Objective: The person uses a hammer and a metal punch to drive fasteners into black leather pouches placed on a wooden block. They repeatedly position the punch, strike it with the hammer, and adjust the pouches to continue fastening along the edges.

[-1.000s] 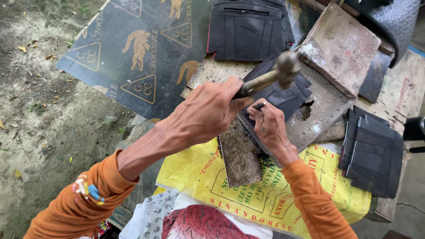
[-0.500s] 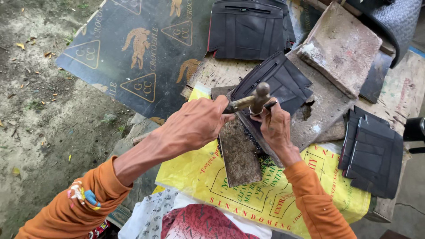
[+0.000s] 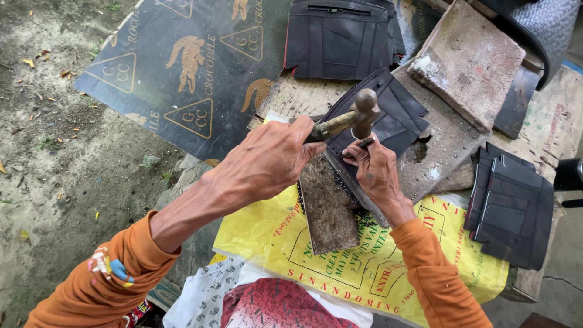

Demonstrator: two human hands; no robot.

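My left hand (image 3: 270, 159) grips the wooden handle of a hammer (image 3: 363, 111), whose metal head hangs just above my right hand. My right hand (image 3: 375, 171) pinches a thin dark punch tool (image 3: 364, 144) and presses down on a black wallet piece (image 3: 388, 118). That piece lies over a rusty metal block (image 3: 328, 206) and a worn stone slab (image 3: 443, 146). Both arms wear orange sleeves.
A second stone block (image 3: 467, 61) rests at the upper right. Finished black wallet pieces lie stacked at the right (image 3: 510, 206) and at the top (image 3: 340, 36). A yellow printed sack (image 3: 273, 237) covers the bench front. A dark printed sheet (image 3: 188, 67) and dirt ground (image 3: 48, 152) lie to the left.
The hammer came down from its raised position onto the punch half a second ago and has lifted slightly again. My right hand has stayed in place on the wallet piece.
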